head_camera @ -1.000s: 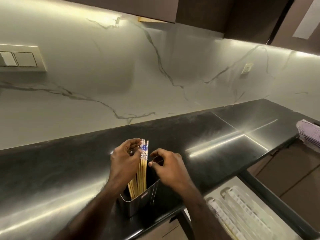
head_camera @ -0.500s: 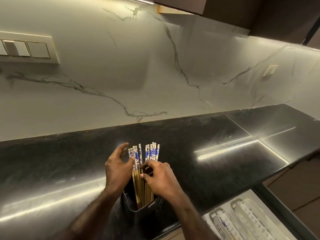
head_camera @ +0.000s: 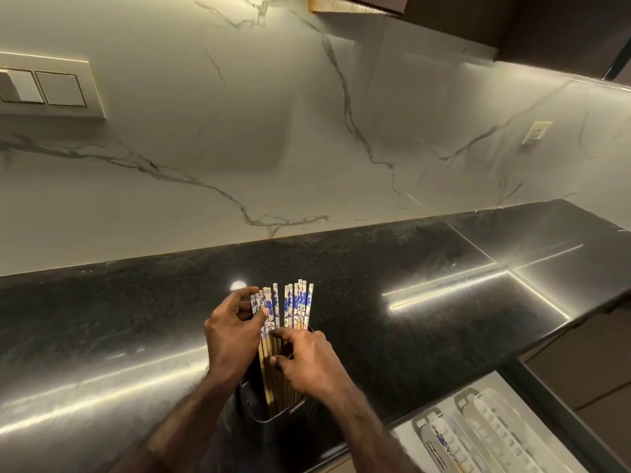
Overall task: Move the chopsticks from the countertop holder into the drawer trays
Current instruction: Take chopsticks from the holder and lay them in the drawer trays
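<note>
Several wooden chopsticks (head_camera: 297, 303) with blue-and-white patterned tops stand upright in a dark metal holder (head_camera: 273, 409) near the front edge of the black countertop (head_camera: 426, 302). My left hand (head_camera: 230, 339) pinches the leftmost chopsticks between thumb and fingers, just below their patterned tops. Lower down, my right hand (head_camera: 309, 365) curls its fingers around the wooden shafts at the holder's mouth. The open drawer (head_camera: 560, 425) at the lower right holds pale plastic trays (head_camera: 478, 428), with one patterned chopstick visible in a left tray.
A marble backsplash rises behind the counter, with a switch panel (head_camera: 51, 85) at the left and a small socket (head_camera: 537, 131) at the right. Dark upper cabinets (head_camera: 512, 22) hang overhead. The counter's front edge runs just behind the drawer.
The view has shifted down and right over the holder. My right hand moved from the holder's rim onto the chopstick shafts, and the chopstick tops have fanned into two groups.
</note>
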